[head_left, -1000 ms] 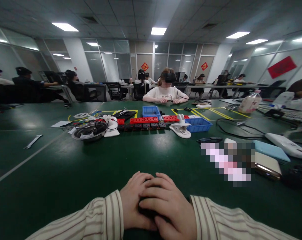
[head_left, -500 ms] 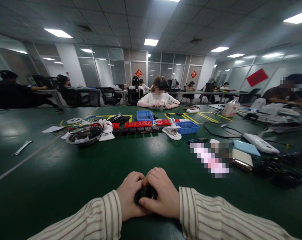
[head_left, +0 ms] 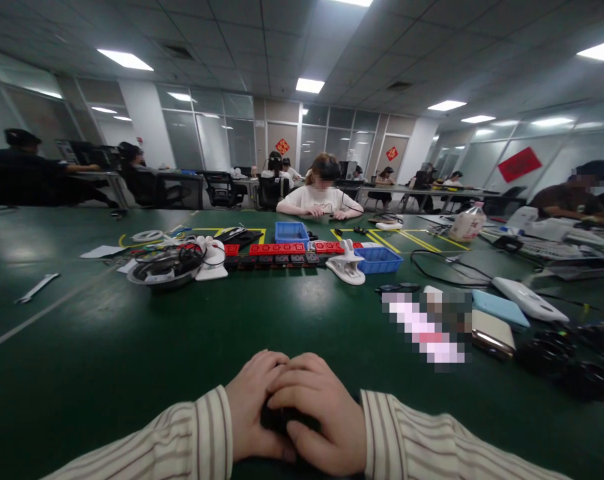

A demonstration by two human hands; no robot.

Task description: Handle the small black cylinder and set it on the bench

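Observation:
Near the front edge of the green table (head_left: 182, 340), my two hands meet around a small black object (head_left: 273, 417). My left hand (head_left: 249, 408) is closed about its left side. Curled over its top and right side is my right hand (head_left: 327, 417), the fingers reaching across to the left hand. Most of the black object is covered, so its exact kind cannot be made out. Both forearms wear striped sleeves.
Farther ahead stand a metal bowl of cables (head_left: 165, 272), a row of red and black parts (head_left: 277, 253), a white clip stand (head_left: 349, 267) and blue bins (head_left: 379, 260). A wrench (head_left: 38, 288) lies left; power banks (head_left: 492, 333) lie right. A person (head_left: 322, 193) sits opposite.
My right hand's fingers have slid over the top of the black object, hiding the round opening that showed before. Both hands sit slightly lower in view.

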